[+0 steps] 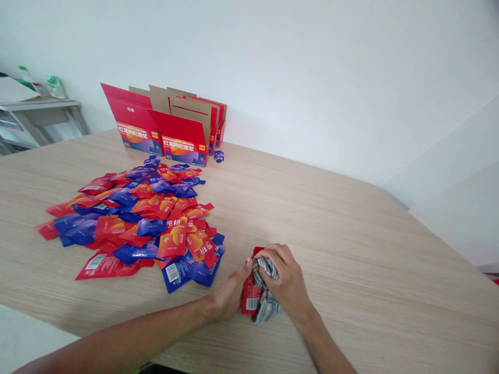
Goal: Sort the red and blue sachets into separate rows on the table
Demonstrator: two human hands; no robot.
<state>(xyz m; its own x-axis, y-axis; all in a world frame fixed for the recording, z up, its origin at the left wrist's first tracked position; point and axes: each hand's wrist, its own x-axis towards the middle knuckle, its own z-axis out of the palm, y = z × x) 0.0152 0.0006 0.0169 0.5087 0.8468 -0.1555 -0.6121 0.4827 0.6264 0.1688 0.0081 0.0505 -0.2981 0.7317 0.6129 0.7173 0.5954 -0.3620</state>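
Note:
Near the front of the table, my left hand (233, 292) grips the left edge of a red pouch (250, 297), its barcode side facing up. A grey striped cloth (268, 306) is bunched in my right hand (286, 275), whose curled fingers press it against the pouch. The cloth covers the pouch's right part, and my left fingertips are mostly hidden behind it. To the left of my hands lies a wide heap of red and blue pouches (177, 234), some overlapping, with several barcodes showing.
Open-topped red and blue cardboard boxes (183, 140) stand in a cluster at the back against the white wall (312, 78). One small blue pouch (219, 156) lies beside them. At far left is a separate grey side table (42, 106) with a bottle (25, 75).

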